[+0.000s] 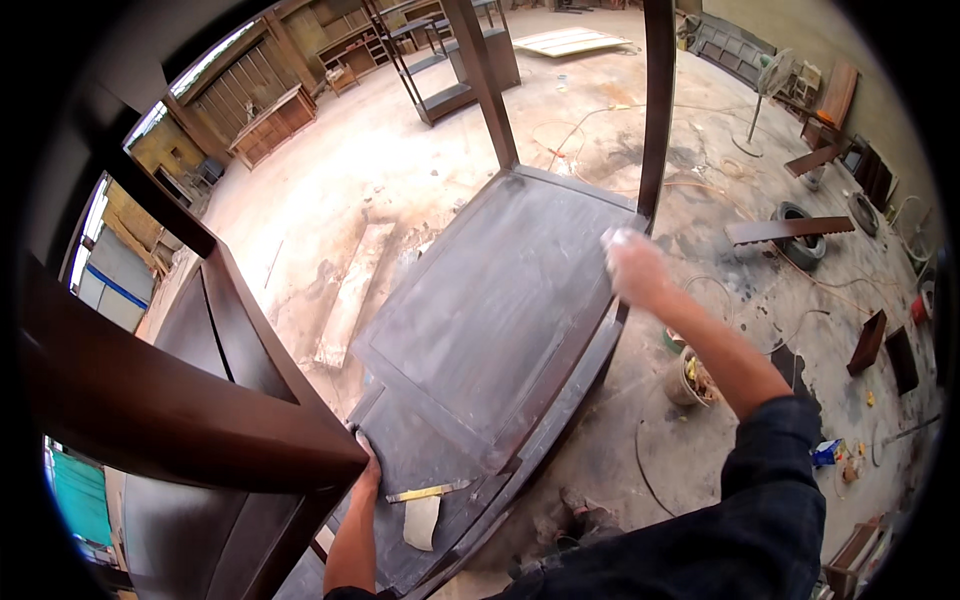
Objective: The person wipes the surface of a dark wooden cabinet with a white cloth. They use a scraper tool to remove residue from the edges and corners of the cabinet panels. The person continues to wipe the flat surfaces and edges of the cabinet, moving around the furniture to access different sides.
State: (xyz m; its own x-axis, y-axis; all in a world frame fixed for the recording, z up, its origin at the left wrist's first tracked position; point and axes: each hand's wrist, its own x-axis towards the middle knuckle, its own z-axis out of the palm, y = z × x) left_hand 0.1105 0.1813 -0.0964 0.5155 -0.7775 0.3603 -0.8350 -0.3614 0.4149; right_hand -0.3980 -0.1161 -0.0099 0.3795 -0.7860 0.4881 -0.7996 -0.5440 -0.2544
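From the head, one fisheye looks down.

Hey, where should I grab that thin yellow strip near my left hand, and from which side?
Probably by its right end, pinching the long edges from above and the right. The yellow strip is narrow and seems to lie flat, running left to right; a pale scrap sits at its near side, and your left hand is nearer its other end.

Dark, near-black navy on show here, the right sleeve (765, 480) creased and stopping around the elbow in a thick, bunched cuff (775, 432)! That same deep shade spreads over the top (690, 545). Only a dark sliver of left sleeve (350, 593) peeks in. Forearms (720, 350) bare, left hand (367, 465) ungloved, right hand (635, 268) blurred.
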